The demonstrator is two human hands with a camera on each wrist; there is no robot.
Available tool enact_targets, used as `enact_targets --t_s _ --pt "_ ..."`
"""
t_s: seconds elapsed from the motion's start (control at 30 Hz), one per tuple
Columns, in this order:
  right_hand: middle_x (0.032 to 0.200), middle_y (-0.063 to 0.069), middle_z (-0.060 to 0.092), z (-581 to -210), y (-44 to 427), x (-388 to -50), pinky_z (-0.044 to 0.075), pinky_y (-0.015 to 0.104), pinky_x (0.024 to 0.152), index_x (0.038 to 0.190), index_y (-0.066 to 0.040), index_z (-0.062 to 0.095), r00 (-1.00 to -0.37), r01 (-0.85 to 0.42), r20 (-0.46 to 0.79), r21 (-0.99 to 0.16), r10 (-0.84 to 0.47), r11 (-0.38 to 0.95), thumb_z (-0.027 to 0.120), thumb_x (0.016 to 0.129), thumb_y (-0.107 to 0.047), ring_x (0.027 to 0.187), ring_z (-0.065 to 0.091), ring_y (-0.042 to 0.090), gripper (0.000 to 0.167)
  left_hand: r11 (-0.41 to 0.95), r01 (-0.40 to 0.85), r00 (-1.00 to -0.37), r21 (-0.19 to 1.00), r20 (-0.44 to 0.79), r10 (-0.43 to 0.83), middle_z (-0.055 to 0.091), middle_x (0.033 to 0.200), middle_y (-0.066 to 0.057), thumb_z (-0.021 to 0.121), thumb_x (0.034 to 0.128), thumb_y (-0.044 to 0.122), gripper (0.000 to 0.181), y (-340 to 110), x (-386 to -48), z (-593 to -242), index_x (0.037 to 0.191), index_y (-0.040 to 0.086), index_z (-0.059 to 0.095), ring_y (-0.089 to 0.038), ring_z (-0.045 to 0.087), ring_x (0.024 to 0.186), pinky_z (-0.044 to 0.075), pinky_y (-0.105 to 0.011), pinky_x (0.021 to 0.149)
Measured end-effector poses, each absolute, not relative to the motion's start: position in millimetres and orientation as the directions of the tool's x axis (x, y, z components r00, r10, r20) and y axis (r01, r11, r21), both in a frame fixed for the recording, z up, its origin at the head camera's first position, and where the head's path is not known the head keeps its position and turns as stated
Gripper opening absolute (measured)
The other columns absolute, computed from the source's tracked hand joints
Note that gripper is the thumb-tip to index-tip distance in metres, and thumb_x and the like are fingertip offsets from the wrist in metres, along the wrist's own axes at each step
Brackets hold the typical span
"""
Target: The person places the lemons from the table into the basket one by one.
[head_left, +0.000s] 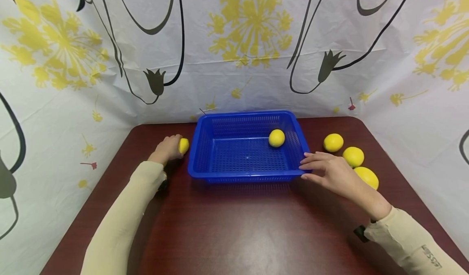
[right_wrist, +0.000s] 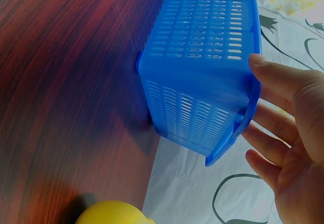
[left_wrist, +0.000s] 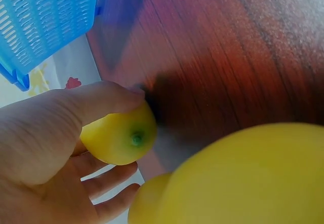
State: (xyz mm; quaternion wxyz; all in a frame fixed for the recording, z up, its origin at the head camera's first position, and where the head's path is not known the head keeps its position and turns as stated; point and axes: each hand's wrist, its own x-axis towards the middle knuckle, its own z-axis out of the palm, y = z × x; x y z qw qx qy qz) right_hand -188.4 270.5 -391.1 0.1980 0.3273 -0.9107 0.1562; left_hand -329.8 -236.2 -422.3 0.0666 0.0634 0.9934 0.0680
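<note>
A blue plastic basket (head_left: 247, 174) stands on the dark red table, with one yellow lemon (head_left: 276, 138) inside at its right. Left of the basket, the left hand (head_left: 169, 149) holds a lemon (head_left: 184, 145). In the left wrist view the thumb and fingers of the left hand (left_wrist: 66, 133) are curled round that lemon (left_wrist: 121, 138), its green-tipped end showing. At the basket's front right corner the right hand (head_left: 331, 172) grips the rim. The right wrist view shows the right hand (right_wrist: 288, 117) with its thumb on one side of the basket rim (right_wrist: 254, 89) and fingers on the other.
Three lemons lie in a row right of the basket: a back one (head_left: 333, 142), a middle one (head_left: 353, 156) and a front one (head_left: 367, 178). More yellow fruit (left_wrist: 253, 178) is close to the left wrist camera. A patterned cloth (head_left: 234, 88) hangs behind the table (head_left: 227, 226).
</note>
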Motion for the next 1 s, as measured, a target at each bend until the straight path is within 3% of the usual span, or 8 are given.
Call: enact_targets --t_s 0.57,0.8,1.0 --pt "0.106 0.004 0.077 -392.7 271.1 -188.5 0.057 0.048 0.089 0.098 -0.016 0.079 -0.709 -0.656 0.462 -0.157 -0.532 0.738 0.088 0.071 -0.024 0.111 0.070 0.030 0.029 0.980 0.117 -0.988 0.162 -0.079 0.132 0.065 0.120 -0.021 0.080 0.0777 0.020 0.068 -235.0 -329.5 -428.7 0.137 0.004 0.050 -0.035 0.062 0.102 0.054 -0.053 0.087" --pt "0.107 0.005 0.076 -393.5 271.0 -188.5 0.058 0.047 0.088 0.098 -0.016 0.079 -0.710 -0.656 0.463 -0.162 -0.530 0.737 0.088 0.072 -0.025 0.111 0.070 0.030 0.030 0.987 0.079 -0.990 0.140 -0.106 0.094 0.066 0.118 -0.021 0.082 0.0774 0.023 0.069 -237.8 -328.3 -428.3 0.137 0.005 0.051 -0.035 0.062 0.099 0.055 -0.052 0.080" --pt "0.108 0.005 0.076 -393.6 271.3 -189.2 0.058 0.047 0.088 0.099 -0.016 0.079 -0.715 -0.652 0.461 -0.166 -0.526 0.740 0.087 0.072 -0.026 0.112 0.070 0.030 0.030 0.992 0.104 -0.991 0.078 -0.077 0.110 0.062 0.117 -0.023 0.082 0.0769 0.029 0.068 -239.2 -326.4 -427.5 0.132 0.001 0.054 -0.040 0.056 0.106 0.053 -0.054 0.082"
